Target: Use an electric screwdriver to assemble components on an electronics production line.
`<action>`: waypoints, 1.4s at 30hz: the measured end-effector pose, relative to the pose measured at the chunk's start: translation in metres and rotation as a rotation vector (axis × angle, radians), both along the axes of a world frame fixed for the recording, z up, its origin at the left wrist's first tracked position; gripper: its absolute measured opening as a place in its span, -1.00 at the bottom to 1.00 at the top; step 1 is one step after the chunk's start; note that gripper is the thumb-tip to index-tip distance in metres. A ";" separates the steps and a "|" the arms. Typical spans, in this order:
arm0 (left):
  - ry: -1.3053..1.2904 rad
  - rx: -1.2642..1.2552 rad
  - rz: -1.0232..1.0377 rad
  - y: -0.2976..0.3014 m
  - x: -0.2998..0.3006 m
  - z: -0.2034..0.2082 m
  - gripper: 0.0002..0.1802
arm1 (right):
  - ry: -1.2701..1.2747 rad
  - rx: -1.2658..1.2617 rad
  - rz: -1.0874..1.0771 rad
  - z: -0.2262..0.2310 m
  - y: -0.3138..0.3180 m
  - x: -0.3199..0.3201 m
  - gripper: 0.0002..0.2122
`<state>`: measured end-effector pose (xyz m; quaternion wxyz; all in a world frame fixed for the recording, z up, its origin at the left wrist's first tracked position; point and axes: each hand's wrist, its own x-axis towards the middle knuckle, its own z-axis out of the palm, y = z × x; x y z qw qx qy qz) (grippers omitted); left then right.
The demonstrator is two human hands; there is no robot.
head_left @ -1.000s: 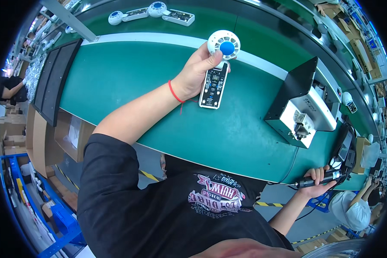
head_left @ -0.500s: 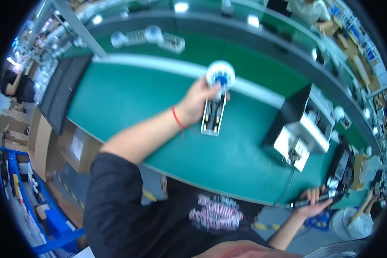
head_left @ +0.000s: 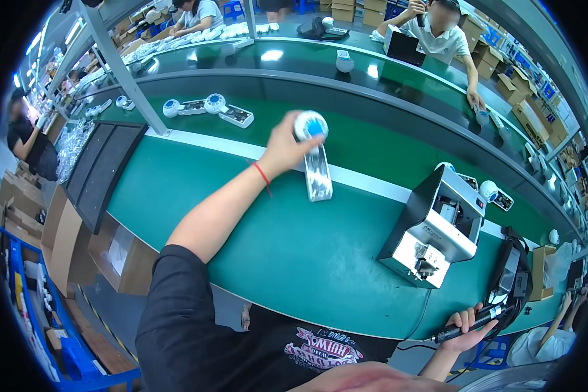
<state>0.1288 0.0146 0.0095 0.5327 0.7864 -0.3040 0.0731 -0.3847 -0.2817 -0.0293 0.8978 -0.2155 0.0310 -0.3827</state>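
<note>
My left hand (head_left: 284, 145) is closed around the round head of a white device (head_left: 319, 175) with a blue centre and a long rectangular body. The body hangs from the head toward me over the pale edge strip of the green table (head_left: 268, 255); it is smeared by motion. Low on the right, my right hand (head_left: 462, 334) grips a black electric screwdriver (head_left: 478, 318) lying nearly level, its tip pointing left near the table's front edge. A black and silver screw feeder (head_left: 431, 225) stands on the table beyond that hand.
Similar white devices (head_left: 236, 116) lie on the green conveyor (head_left: 346, 114) behind the table, more (head_left: 489, 191) behind the feeder. A black tray (head_left: 101, 163) and an open cardboard box (head_left: 114, 261) are at the left. A co-worker (head_left: 441, 36) sits across the line.
My left hand has shifted slightly left with the device, whose open inner side now shows less clearly. The right hand keeps hold of the screwdriver. The whole view has tilted, showing more of the far line.
</note>
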 end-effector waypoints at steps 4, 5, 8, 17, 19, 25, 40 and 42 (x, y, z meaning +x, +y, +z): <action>0.077 0.212 0.582 -0.002 0.075 0.001 -0.33 | 0.044 0.046 -0.008 -0.002 -0.003 0.001 -0.37; 0.081 0.209 0.581 0.001 0.085 -0.001 -0.33 | 0.046 0.041 -0.009 -0.002 -0.003 0.001 -0.37; 0.044 0.533 0.757 0.011 0.104 -0.008 -0.37 | 0.054 0.052 -0.020 -0.001 -0.001 0.002 -0.36; -0.712 0.116 0.459 -0.003 0.061 -0.014 -0.70 | 0.023 0.039 0.006 0.001 0.004 0.003 -0.38; -0.327 0.254 0.190 -0.019 0.036 -0.016 -0.81 | 0.020 0.049 -0.007 0.000 0.002 0.003 -0.35; -0.248 0.255 0.007 -0.083 0.008 -0.009 -0.82 | -0.002 0.021 -0.036 0.003 0.009 0.004 -0.37; -0.012 0.002 0.145 -0.128 0.085 -0.028 -0.78 | 0.051 0.033 0.008 0.009 0.008 0.008 -0.41; -0.024 0.016 0.172 -0.136 0.109 -0.030 -0.77 | 0.067 0.062 0.004 0.007 0.010 0.012 -0.39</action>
